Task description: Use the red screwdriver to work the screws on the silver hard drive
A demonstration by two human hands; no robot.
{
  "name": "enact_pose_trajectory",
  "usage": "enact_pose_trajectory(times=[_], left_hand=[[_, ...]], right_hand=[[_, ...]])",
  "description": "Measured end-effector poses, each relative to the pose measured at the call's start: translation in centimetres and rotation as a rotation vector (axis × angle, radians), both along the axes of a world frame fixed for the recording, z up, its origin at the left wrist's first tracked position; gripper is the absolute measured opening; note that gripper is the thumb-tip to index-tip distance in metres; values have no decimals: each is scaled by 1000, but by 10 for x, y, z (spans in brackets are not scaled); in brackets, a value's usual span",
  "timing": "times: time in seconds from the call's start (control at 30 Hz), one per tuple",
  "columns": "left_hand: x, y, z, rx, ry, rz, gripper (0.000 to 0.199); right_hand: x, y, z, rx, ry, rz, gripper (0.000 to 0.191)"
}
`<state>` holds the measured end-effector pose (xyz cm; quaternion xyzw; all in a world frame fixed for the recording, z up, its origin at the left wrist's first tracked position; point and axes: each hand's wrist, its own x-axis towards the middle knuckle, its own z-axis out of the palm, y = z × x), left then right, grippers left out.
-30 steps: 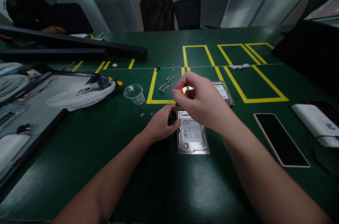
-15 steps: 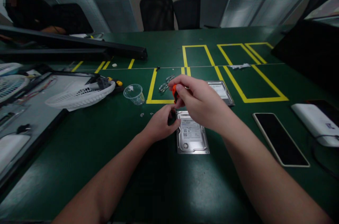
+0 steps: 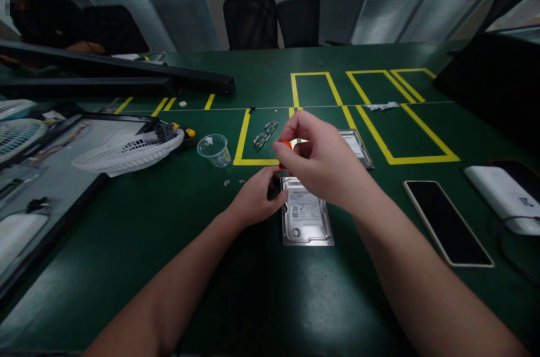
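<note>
A silver hard drive [image 3: 307, 213] with a white label lies flat on the green table. My left hand [image 3: 259, 197] is closed on its upper left corner, thumb on the label edge and fingers by the screwdriver tip. Above that corner my right hand [image 3: 316, 160] pinches the orange handle of a screwdriver [image 3: 287, 145]. The shaft points down at the corner; whether the tip sits in a screw is hidden. A second hard drive [image 3: 358, 148] is partly behind my right hand. Small screws [image 3: 226, 182] lie left of my left hand, near a clear plastic cup [image 3: 214, 149].
Glasses [image 3: 265, 133] lie beyond my hands. To the right are a phone [image 3: 447, 222] and a white power bank [image 3: 504, 197]. At left are a white racket-like frame [image 3: 126, 154], a grey panel [image 3: 80, 194] and long black bars [image 3: 202, 80]. Another person [image 3: 50, 17] sits far left.
My right hand has turned on the screwdriver handle, its fingers now curled differently and hiding more of the orange. The left hand and the hard drive stay where they were.
</note>
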<state>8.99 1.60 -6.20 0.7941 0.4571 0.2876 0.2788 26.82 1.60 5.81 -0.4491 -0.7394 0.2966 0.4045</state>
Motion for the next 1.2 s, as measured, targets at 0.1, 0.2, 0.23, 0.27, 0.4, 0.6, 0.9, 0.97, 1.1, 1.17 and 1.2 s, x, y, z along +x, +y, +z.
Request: enact_pose_trajectory(times=[0.1, 0.2, 0.23, 0.27, 0.4, 0.6, 0.9, 0.97, 1.1, 1.17, 1.2], left_hand=[[0, 0, 0, 1, 5, -4, 26], [0, 1, -1, 3, 4, -11, 25], [0, 1, -1, 8, 2, -13, 24], [0, 1, -1, 13, 0, -14, 24], [0, 1, -3, 16, 7, -9, 22], [0, 1, -1, 3, 0, -5, 24], [0, 1, -2, -20, -4, -1, 28], [0, 1, -2, -16, -7, -7, 27], [0, 1, 0, -4, -3, -10, 25], [1, 1, 0, 2, -7, -10, 26], [1, 1, -1, 3, -11, -11, 27]], right_hand=[[0, 0, 1, -21, 8, 62, 10], [0, 1, 3, -20, 2, 103, 13], [0, 2, 3, -18, 0, 110, 17], [0, 3, 2, -20, 2, 115, 20], [-1, 5, -2, -33, 13, 122, 26], [-1, 2, 0, -31, -5, 78, 17], [-1, 1, -2, 8, 5, 8, 9], [0, 1, 0, 13, 9, 47, 5], [0, 1, 3, -14, -1, 118, 15], [-1, 2, 3, -28, 1, 114, 18], [-1, 3, 2, -30, 0, 106, 19]])
